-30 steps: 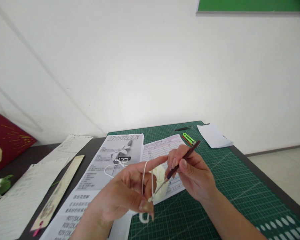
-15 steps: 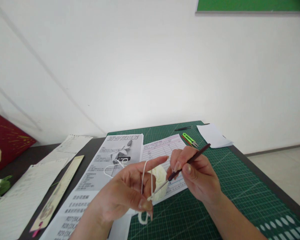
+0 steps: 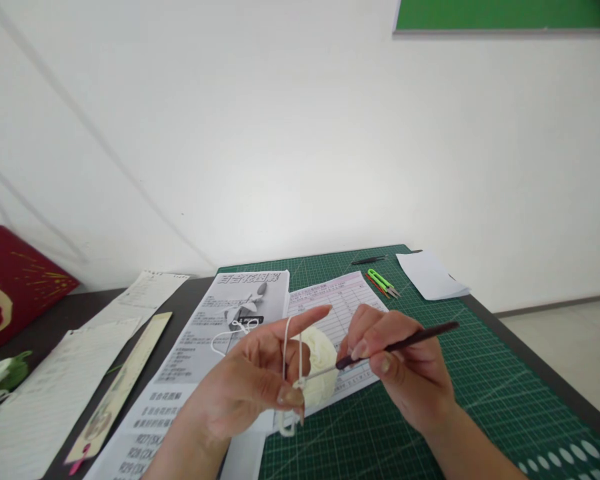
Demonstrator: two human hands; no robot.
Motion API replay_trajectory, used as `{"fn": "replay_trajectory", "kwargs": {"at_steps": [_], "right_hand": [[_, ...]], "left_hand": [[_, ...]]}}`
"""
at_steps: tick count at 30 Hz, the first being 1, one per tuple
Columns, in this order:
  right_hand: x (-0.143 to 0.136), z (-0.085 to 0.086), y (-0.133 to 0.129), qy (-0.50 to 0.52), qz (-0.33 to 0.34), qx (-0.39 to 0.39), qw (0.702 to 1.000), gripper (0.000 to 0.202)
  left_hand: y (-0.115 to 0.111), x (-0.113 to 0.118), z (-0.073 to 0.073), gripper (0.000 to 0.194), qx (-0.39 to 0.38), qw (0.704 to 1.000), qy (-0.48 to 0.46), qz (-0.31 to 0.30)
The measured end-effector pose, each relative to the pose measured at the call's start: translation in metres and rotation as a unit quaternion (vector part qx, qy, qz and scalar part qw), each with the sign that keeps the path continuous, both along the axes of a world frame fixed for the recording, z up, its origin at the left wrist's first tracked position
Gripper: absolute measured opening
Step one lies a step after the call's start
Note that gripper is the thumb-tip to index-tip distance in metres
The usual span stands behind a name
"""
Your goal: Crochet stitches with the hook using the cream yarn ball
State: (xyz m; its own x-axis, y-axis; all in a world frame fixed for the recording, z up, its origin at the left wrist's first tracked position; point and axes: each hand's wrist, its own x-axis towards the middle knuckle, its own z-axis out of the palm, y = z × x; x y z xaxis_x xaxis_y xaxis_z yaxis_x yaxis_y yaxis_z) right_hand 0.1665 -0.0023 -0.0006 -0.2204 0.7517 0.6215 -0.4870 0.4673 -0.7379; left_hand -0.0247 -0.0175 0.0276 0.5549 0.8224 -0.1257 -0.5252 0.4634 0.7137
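White yarn (image 3: 301, 352) runs over the raised index finger of my left hand (image 3: 260, 380), whose thumb and another finger pinch the yarn work low down. A short loop of yarn hangs below that pinch. My right hand (image 3: 405, 363) grips a crochet hook (image 3: 420, 335) by its dark handle, pen-like, with the metal shaft pointing left. The hook's tip meets the yarn just above my left thumb; the exact stitch is too small to make out. Behind the fingers a cream yarn ball (image 3: 320, 363) rests on a printed form (image 3: 353, 303).
A green cutting mat (image 3: 480, 387) covers the table's right part. On it lie green thread snips (image 3: 383, 283), black tweezers (image 3: 370, 259) and white paper (image 3: 433, 277). Leftward are a printed pattern sheet (image 3: 180, 373), a long bookmark-like strip (image 3: 123, 387) and handwritten pages (image 3: 55, 387).
The crochet hook has swung flatter, its handle end moving right and down with my right hand. My left hand keeps its pinch and raised finger. The view has shifted slightly.
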Motion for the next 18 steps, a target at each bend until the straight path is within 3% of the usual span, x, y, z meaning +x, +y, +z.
{"fn": "replay_trajectory", "kwargs": {"at_steps": [5,10,13,15,18], "right_hand": [[-0.004,0.004,-0.007,-0.080,-0.063,0.103,0.989,0.018],[-0.007,0.005,-0.014,-0.125,-0.157,0.244,0.949,0.036],[-0.002,0.001,-0.020,-0.210,-0.237,0.320,0.893,0.041],[0.002,0.001,-0.023,-0.285,-0.264,0.400,0.830,0.026],[0.003,0.004,-0.023,-0.342,-0.303,0.421,0.783,0.016]], "left_hand": [[0.000,0.000,-0.001,0.071,-0.001,1.000,0.007,0.012],[-0.001,0.000,0.000,0.071,0.012,0.998,-0.006,0.055],[-0.001,0.001,0.001,0.069,0.034,0.995,-0.006,0.092],[-0.002,0.003,0.000,0.069,0.045,0.991,0.002,0.122],[-0.002,0.008,-0.003,0.070,0.059,0.983,0.018,0.170]]}}
